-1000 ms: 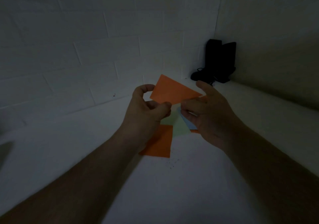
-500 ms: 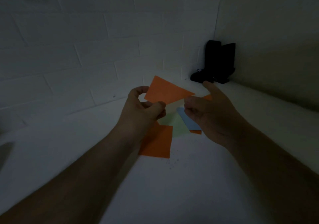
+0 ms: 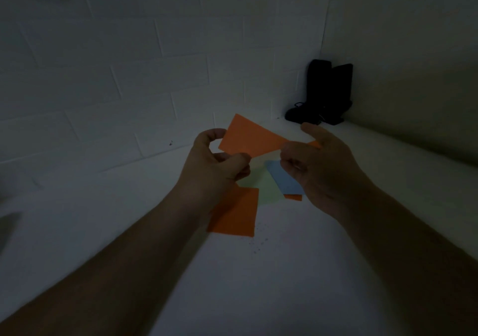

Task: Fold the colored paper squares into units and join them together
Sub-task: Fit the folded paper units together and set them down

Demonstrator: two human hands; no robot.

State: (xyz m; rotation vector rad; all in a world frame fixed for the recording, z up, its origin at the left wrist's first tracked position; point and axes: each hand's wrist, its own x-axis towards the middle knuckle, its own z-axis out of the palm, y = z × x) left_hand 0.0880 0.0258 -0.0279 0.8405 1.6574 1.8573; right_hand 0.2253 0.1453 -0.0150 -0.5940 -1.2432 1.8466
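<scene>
Left hand [image 3: 214, 165]: raised above the surface, back of hand to camera, fingers curled, thumb and forefinger pinching the lower left edge of the held orange paper [image 3: 249, 139]. Forefinger arcs up over the sheet's left corner.

Right hand [image 3: 320, 165]: same height, also back to camera. Thumb and curled fingers pinch the sheet's right end; index finger sticks out straight, pointing up and away. Exact contact point is hidden by the hand.

Both forearms come in from the bottom corners and converge toward the middle of the view.

Held orange paper: stretched between the two hands, in the air, tilted, top left corner highest. Looks like a folded or half-width piece, can't confirm fold lines in this light.

Below the hands, flat on the white surface [image 3: 232, 284]: loose pile of sheets. Orange square [image 3: 238, 214] nearest, partly under the left wrist. Pale green sheet [image 3: 263, 188] behind it, overlapping. Blue sheet [image 3: 284, 180] on top of the green one, right edge hidden by the right hand. Small orange sliver [image 3: 293, 197] pokes out under the blue. Another orange corner [image 3: 314, 143] shows past the right hand's knuckles.

Far right corner: dark object [image 3: 326, 95] against the white brick wall [image 3: 129, 77], too dim to identify. Scene is very underlit.
</scene>
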